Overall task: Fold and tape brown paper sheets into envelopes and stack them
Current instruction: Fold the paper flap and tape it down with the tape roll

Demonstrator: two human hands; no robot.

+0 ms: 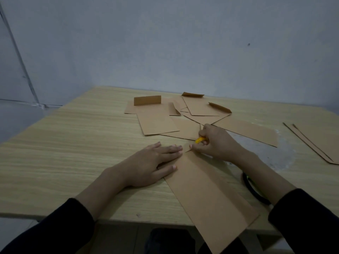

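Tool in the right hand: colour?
The tool is yellow, gripped in the right hand; head view.

I log:
1. Long brown paper sheet: one lengthwise fold, diagonal on the desk, near end overhanging the front edge.
2. Folded envelopes: loosely overlapped at far centre, several flaps raised.
3. Further brown sheets: flat, far right.
4. Dark tape roll: just right of the long sheet, partly hidden.
5. Yellow tool: gripped in right hand at the sheet's far end.

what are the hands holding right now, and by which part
The right hand grips a yellow tool around its body, only one end showing. The left hand holds nothing, pressing flat on the brown paper sheet.
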